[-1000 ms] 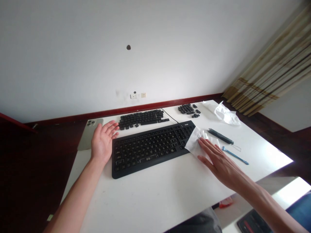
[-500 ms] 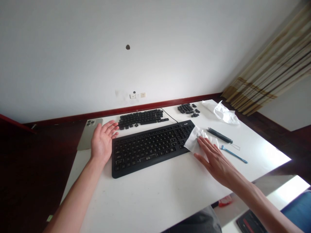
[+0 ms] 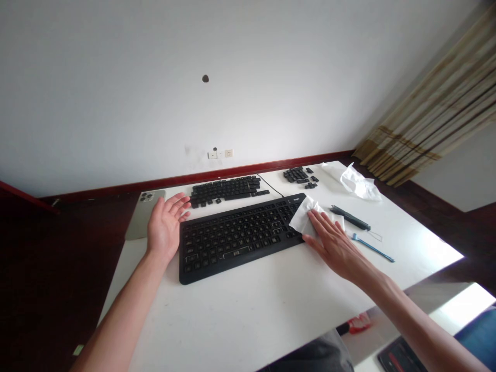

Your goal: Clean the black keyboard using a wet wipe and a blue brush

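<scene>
A black keyboard (image 3: 240, 235) lies at a slant on the white table, its keycaps off over most of the visible area. My left hand (image 3: 165, 227) rests at its left end, palm turned inward, fingers slightly curled and apart, holding nothing. With fingers stretched out flat, my right hand (image 3: 329, 240) presses a white tissue (image 3: 300, 217) over the keyboard's right end, thumb spread away. The tissue hides part of the number pad. Behind the keyboard, loose black keycaps (image 3: 232, 188) lie in rows, with a smaller group of keycaps (image 3: 296, 174) farther right.
A phone (image 3: 143, 212) lies at the table's left edge. Right of the keyboard are a dark green handled tool (image 3: 351, 218), a blue brush-like stick (image 3: 374, 248) and a crumpled white plastic bag (image 3: 356, 181). A cable (image 3: 271, 185) runs back from the keyboard toward the wall.
My right hand has slid a little to the left, and the tissue has moved with it over the keyboard's right end. My left hand stays nearly still.
</scene>
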Demonstrator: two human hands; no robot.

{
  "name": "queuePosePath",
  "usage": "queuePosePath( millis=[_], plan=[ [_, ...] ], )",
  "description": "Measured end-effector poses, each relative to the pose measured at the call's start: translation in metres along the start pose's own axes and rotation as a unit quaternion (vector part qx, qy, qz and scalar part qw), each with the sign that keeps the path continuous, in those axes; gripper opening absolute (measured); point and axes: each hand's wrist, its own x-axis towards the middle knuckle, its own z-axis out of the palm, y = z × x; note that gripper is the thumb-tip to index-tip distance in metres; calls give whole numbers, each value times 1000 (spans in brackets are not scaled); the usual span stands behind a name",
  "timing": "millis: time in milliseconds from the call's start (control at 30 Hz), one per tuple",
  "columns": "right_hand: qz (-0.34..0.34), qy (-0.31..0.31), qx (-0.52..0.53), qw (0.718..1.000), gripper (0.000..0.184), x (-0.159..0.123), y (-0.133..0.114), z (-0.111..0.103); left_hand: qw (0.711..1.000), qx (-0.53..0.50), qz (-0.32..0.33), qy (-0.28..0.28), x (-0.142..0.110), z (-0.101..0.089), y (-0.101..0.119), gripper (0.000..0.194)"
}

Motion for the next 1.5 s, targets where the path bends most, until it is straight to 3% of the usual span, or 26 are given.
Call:
queuePosePath(
  millis=[467, 933, 1500],
  plan=[
    [4, 15, -3, 1000, 82, 22, -1, 5, 1000, 12, 6, -6, 0, 0, 0, 59],
    [6, 1, 33, 999, 87, 58, -17, -6, 1000, 14, 5, -10, 0, 0, 0, 59],
    [-113, -40, 92, 989, 87, 33, -124, -2, 1000, 18, 14, -15, -1, 1, 0, 59]
  ],
)
